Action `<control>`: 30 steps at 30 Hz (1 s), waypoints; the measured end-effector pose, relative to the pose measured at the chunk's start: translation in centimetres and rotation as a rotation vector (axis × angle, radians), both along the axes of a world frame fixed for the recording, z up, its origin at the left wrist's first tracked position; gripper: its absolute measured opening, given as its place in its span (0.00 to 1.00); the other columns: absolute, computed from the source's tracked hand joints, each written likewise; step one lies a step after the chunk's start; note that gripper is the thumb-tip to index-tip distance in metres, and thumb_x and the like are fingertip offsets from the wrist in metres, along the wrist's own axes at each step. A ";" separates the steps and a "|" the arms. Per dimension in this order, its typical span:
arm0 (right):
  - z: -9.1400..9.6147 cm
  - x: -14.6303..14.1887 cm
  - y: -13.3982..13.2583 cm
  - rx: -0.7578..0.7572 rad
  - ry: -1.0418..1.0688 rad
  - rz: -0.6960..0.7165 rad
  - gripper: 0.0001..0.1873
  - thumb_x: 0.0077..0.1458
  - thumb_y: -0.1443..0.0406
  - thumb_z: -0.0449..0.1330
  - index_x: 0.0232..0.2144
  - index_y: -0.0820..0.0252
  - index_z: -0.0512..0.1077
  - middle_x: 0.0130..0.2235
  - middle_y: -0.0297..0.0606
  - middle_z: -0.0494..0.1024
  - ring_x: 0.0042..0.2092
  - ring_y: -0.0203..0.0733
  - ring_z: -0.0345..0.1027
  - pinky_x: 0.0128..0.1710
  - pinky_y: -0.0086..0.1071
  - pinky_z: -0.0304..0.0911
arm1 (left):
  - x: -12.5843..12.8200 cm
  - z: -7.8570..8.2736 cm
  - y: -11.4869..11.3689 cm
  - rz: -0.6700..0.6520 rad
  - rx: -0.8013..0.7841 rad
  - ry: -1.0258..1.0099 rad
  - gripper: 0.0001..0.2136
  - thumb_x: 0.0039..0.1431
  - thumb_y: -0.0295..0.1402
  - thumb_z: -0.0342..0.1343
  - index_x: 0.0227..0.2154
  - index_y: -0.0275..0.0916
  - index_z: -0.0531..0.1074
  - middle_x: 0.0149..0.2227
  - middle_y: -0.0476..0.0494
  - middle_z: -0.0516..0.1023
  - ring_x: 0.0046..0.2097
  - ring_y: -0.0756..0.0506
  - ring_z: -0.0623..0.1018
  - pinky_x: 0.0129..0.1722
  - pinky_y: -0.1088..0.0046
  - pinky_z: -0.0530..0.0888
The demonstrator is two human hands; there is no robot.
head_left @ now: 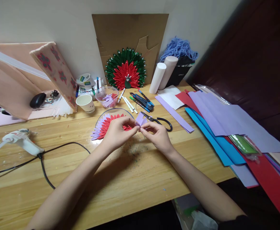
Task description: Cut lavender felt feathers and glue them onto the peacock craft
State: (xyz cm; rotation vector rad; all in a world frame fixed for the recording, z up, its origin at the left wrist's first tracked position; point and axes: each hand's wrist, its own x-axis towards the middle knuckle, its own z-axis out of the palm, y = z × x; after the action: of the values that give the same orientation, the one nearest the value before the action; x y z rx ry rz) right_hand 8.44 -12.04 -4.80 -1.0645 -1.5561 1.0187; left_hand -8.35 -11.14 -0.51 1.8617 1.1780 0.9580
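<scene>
Over the middle of the table, my left hand (122,129) and my right hand (159,136) meet fingertip to fingertip. Both are closed in a pinch on a small purple craft piece (140,124), mostly hidden by the fingers. Just behind the fingertips, more purple material (142,118) shows; whether it is part of the held piece I cannot tell. Black-handled scissors (165,122) lie beyond my right hand. Partly behind my left hand is a fan of red and purple petals (105,126) on a clear round sheet.
A white glue gun (22,142) with a black cord lies at left. Behind stand a paper cup (85,104), a clear bowl (107,96) of purple scraps, and a green-red petal fan (126,68) against cardboard. Pens (142,101) lie mid-table; coloured sheets (226,118) overlap at right.
</scene>
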 end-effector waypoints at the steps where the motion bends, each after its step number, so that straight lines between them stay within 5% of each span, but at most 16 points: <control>1: 0.0 0.0 0.0 0.000 -0.006 0.006 0.05 0.51 0.64 0.60 0.28 0.60 0.74 0.30 0.36 0.77 0.33 0.38 0.71 0.34 0.30 0.68 | 0.0 0.0 0.0 -0.001 0.004 0.004 0.04 0.51 0.30 0.57 0.27 0.36 0.74 0.30 0.45 0.78 0.33 0.49 0.76 0.35 0.73 0.73; 7: 0.0 -0.1 -0.1 0.036 -0.046 0.016 0.04 0.51 0.65 0.60 0.29 0.59 0.73 0.30 0.35 0.76 0.33 0.37 0.71 0.33 0.29 0.68 | 0.1 0.0 0.0 0.024 -0.043 0.008 0.06 0.52 0.32 0.56 0.26 0.35 0.73 0.29 0.45 0.78 0.32 0.49 0.75 0.34 0.74 0.71; 14: 0.0 -0.2 -0.5 0.250 -0.149 -0.122 0.05 0.51 0.67 0.61 0.33 0.58 0.72 0.33 0.36 0.75 0.33 0.37 0.70 0.35 0.32 0.68 | 0.5 -0.7 0.6 0.086 -0.354 -0.274 0.10 0.50 0.38 0.58 0.25 0.34 0.70 0.27 0.47 0.76 0.29 0.51 0.74 0.30 0.77 0.71; 22: 0.3 -0.1 -0.5 0.471 -0.297 -0.188 0.03 0.51 0.70 0.60 0.30 0.58 0.72 0.28 0.35 0.75 0.31 0.38 0.68 0.35 0.34 0.65 | 0.8 -0.9 0.5 0.107 -0.382 -0.292 0.10 0.51 0.37 0.57 0.25 0.34 0.70 0.25 0.48 0.74 0.28 0.52 0.73 0.31 0.77 0.70; 30: 0.3 0.0 -0.5 0.497 -0.305 -0.195 0.03 0.51 0.70 0.59 0.28 0.58 0.71 0.26 0.33 0.74 0.29 0.37 0.66 0.32 0.33 0.64 | 0.8 -1.1 0.5 0.068 -0.399 -0.297 0.10 0.52 0.37 0.57 0.24 0.34 0.69 0.26 0.48 0.73 0.30 0.52 0.73 0.34 0.76 0.69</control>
State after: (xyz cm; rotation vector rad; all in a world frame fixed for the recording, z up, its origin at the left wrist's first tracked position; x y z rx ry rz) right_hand 8.42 -12.53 -4.53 -1.0180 -1.7831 0.3147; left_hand -7.52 -10.64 -1.66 1.3235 1.1556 0.9199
